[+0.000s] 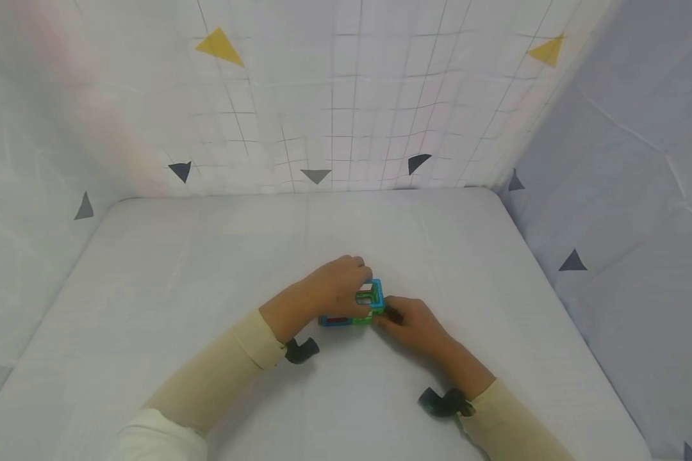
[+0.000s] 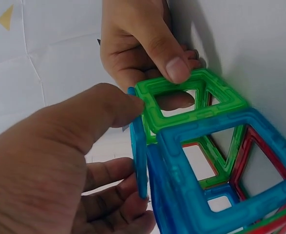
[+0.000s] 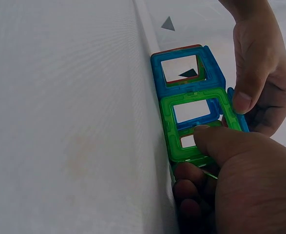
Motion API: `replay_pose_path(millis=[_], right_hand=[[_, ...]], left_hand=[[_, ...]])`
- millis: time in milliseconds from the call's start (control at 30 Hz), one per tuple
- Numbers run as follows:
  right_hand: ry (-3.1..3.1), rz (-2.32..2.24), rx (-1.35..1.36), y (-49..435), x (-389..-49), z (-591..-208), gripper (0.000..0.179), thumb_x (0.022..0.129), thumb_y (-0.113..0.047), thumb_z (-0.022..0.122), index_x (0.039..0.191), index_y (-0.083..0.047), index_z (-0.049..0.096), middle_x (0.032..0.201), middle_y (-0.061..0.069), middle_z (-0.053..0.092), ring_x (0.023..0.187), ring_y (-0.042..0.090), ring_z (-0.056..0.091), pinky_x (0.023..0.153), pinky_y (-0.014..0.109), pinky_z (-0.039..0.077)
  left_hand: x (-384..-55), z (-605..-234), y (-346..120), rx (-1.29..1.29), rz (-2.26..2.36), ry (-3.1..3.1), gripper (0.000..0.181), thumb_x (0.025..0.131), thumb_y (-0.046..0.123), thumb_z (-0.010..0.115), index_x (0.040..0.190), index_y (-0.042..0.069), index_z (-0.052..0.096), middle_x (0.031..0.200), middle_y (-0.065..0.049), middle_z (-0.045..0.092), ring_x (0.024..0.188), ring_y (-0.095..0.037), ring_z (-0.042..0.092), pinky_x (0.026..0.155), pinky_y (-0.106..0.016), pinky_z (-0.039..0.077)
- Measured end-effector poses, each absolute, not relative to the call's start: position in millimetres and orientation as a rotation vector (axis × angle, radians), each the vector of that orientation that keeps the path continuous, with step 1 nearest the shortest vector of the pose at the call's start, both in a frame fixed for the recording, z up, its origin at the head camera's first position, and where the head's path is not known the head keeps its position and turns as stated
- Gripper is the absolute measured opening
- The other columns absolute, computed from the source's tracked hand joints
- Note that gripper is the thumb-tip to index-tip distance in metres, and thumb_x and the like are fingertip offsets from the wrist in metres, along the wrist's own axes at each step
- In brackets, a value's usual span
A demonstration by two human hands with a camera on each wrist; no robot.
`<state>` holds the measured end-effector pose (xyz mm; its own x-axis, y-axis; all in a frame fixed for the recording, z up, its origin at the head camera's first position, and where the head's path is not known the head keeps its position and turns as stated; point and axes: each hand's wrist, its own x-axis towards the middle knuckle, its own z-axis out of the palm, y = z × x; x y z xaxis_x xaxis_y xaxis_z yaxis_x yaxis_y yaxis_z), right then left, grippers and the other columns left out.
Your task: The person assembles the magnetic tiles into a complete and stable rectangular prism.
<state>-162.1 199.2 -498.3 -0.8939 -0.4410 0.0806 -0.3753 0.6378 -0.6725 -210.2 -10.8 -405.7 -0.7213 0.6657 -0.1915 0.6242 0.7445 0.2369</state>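
Note:
Two joined box shapes of see-through magnetic tiles stand on the table, with a green square tile [image 2: 196, 116] and a blue square tile [image 2: 171, 165] on their near side and red tiles [image 2: 267, 151] behind. Between thumb and fingers my left hand [image 1: 337, 288] pinches another blue square tile [image 2: 139, 156], held against the top of the green part. My right hand [image 1: 412, 323] grips the green part at its right end, its thumb [image 3: 216, 141] on the green frame. In the head view my left hand covers much of the tiles.
The white-covered table [image 1: 219, 250] extends around the tiles on all sides. White sheets with dark and yellow triangle marks hang at the back [image 1: 300, 96] and sides. A black wrist mount [image 1: 302, 351] sits at my left cuff, another [image 1: 441, 403] at my right.

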Motion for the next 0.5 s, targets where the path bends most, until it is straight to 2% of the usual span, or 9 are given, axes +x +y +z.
replay_pose_path(millis=[233,500], right_hand=[[2.759,-1.089,-0.678,199.8,-162.4,-500.0,0.013,0.092,-0.030,0.071,0.089,-0.023,0.061,0.073,-0.011,0.054,0.068,0.009,0.050,0.059,0.024,0.047],[2.762,-1.094,-0.681,200.3,-162.2,-500.2,0.013,0.092,-0.031,0.071,0.089,-0.023,0.061,0.073,-0.012,0.054,0.068,0.009,0.050,0.059,0.025,0.046]], left_hand=[[-209.9,-406.2,-9.6,1.008,0.218,2.672,0.051,0.082,0.044,0.076,0.119,0.010,0.065,0.098,0.005,0.056,0.089,-0.013,0.052,0.078,-0.025,0.051],[-208.0,-405.7,-10.6,1.009,0.254,2.664,0.051,0.085,0.043,0.075,0.122,0.010,0.066,0.104,0.003,0.058,0.092,-0.012,0.052,0.081,-0.026,0.052]])
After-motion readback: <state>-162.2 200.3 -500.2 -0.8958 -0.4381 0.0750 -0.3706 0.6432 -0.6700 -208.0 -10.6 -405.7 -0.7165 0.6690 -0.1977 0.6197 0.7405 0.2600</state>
